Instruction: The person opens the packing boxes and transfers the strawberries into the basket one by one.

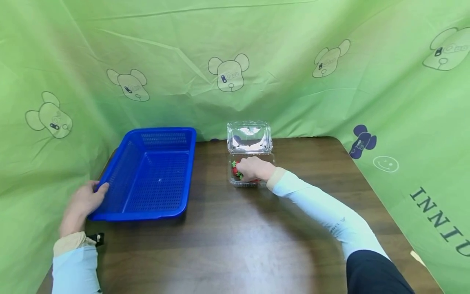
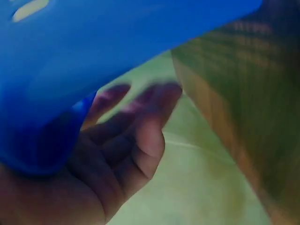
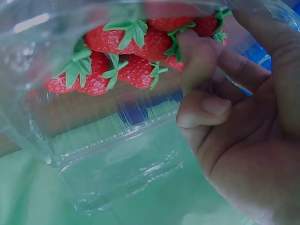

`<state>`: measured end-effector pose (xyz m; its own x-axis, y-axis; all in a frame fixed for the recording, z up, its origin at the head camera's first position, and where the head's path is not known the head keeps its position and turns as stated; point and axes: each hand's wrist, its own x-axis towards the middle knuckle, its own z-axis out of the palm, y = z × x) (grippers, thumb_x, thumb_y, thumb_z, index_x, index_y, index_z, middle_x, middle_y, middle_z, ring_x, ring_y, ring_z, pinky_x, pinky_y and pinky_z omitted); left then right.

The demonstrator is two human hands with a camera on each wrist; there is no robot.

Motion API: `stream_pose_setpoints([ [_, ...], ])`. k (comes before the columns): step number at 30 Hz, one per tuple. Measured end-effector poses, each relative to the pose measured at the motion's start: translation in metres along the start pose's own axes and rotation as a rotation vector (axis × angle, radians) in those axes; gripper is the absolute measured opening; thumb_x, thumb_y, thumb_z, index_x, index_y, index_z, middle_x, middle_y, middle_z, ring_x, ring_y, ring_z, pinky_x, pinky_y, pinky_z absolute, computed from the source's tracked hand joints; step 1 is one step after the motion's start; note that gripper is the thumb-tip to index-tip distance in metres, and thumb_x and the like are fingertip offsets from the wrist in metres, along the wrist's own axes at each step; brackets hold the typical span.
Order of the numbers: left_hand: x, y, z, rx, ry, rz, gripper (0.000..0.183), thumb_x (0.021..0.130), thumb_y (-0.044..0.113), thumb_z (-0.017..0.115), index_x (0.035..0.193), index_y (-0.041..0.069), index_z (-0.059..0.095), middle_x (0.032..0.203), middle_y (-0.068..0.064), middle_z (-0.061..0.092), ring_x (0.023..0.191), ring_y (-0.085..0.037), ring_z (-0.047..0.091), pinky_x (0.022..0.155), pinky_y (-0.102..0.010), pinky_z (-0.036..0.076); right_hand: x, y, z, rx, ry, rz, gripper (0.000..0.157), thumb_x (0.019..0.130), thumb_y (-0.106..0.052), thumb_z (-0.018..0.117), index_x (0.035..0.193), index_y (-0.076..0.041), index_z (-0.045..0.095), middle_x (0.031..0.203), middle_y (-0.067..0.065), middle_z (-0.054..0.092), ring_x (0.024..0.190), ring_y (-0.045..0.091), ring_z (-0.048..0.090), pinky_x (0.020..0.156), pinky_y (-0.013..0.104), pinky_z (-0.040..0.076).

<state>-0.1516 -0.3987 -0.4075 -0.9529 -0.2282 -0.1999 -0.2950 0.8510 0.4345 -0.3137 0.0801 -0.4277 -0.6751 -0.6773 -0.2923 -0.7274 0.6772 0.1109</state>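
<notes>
My left hand [image 1: 82,200] holds the left rim of a blue plastic basket [image 1: 190,171], thumb over the inner side and fingers below the rim. From beneath, the left wrist view shows those fingers [image 2: 150,136] bent beside the blue plastic [image 2: 93,42]. My right hand [image 1: 254,168] reaches into a clear plastic clamshell box [image 1: 235,182] whose lid [image 1: 249,136] stands raised at the back. Red strawberries [image 3: 136,72] with green leaves lie in the box. Curled right fingers [image 3: 199,65] are right among them; I cannot tell whether they pinch one.
A brown wooden table [image 1: 220,245] carries the basket on the left and the box near its back edge. Green patterned cloth [image 1: 279,94] hangs close behind the table and along both sides.
</notes>
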Motion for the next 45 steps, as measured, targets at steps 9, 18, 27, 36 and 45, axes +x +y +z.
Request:
stream_pose_setpoints([
  [9, -0.004, -0.008, 0.010, -0.026, -0.015, 0.010, 0.074, 0.105, 0.045, 0.029, 0.135, -0.022, 0.031, 0.126, -0.048, 0.041, 0.105, -0.056, 0.050, 0.084, -0.060, 0.044, 0.004, -0.007, 0.008, -0.025, 0.041, 0.027, 0.025, 0.080, -0.026, 0.073, 0.067, -0.020, 0.053, 0.084, 0.007, 0.069, 0.069, 0.023, 0.064, 0.063, 0.043, 0.055],
  [18, -0.010, -0.012, 0.010, -0.100, -0.098, -0.039, 0.076, 0.105, 0.046, 0.023, 0.139, -0.021, 0.024, 0.128, -0.046, 0.040, 0.106, -0.052, 0.049, 0.084, -0.057, 0.044, 0.004, -0.006, 0.000, 0.044, -0.035, 0.029, 0.018, 0.079, -0.017, 0.068, 0.071, -0.018, 0.052, 0.077, 0.003, 0.062, 0.066, 0.018, 0.057, 0.062, 0.037, 0.052],
  [27, -0.010, -0.015, 0.006, -0.213, -0.115, -0.031, 0.073, 0.105, 0.044, 0.026, 0.138, -0.021, 0.026, 0.115, -0.037, 0.052, 0.093, -0.035, 0.059, 0.068, -0.032, 0.047, 0.004, -0.002, -0.045, 0.177, -0.059, 0.039, 0.019, 0.085, -0.023, 0.072, 0.078, -0.014, 0.057, 0.073, -0.002, 0.054, 0.063, 0.014, 0.051, 0.060, 0.031, 0.048],
  [36, -0.007, -0.020, 0.005, -0.276, -0.148, -0.053, 0.073, 0.104, 0.046, 0.026, 0.139, -0.018, 0.025, 0.112, -0.031, 0.055, 0.083, -0.020, 0.060, 0.067, -0.031, 0.049, 0.021, -0.016, -0.091, 0.144, 0.095, -0.052, 0.029, 0.094, -0.031, 0.064, 0.109, -0.007, 0.063, 0.089, 0.003, 0.064, 0.078, 0.019, 0.061, 0.074, 0.035, 0.054],
  [45, -0.006, -0.017, 0.006, -0.279, -0.152, -0.047, 0.074, 0.104, 0.047, 0.026, 0.140, -0.017, 0.024, 0.113, -0.030, 0.055, 0.084, -0.020, 0.060, 0.067, -0.030, 0.049, 0.051, -0.044, -0.116, 0.152, 0.266, -0.160, 0.025, 0.095, -0.032, 0.061, 0.097, -0.007, 0.063, 0.075, -0.004, 0.050, 0.071, 0.015, 0.051, 0.070, 0.038, 0.051],
])
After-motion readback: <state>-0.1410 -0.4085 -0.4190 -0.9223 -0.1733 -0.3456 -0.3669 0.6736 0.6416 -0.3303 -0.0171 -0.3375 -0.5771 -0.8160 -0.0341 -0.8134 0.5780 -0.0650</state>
